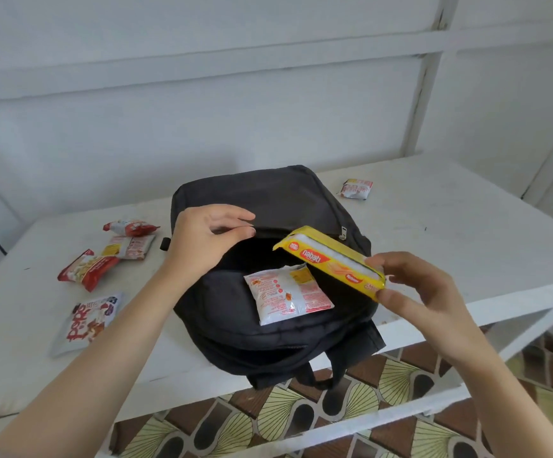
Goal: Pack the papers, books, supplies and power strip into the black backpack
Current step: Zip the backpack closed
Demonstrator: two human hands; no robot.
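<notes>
**Wafers at the bag's mouth**

My left hand (202, 241) pinches the black backpack (268, 193) open at the table's (450, 233) near edge. My right hand (413, 292) grips one end of the Nabati wafer pack (328, 259). Tilted so, it could knock the sachet (286, 294) off.

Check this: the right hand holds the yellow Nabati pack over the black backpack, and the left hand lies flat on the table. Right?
Not quite. The head view shows the left hand pinching the opening's upper edge on the black backpack, not flat on the table. The right hand does hold the yellow Nabati pack over it.
</notes>
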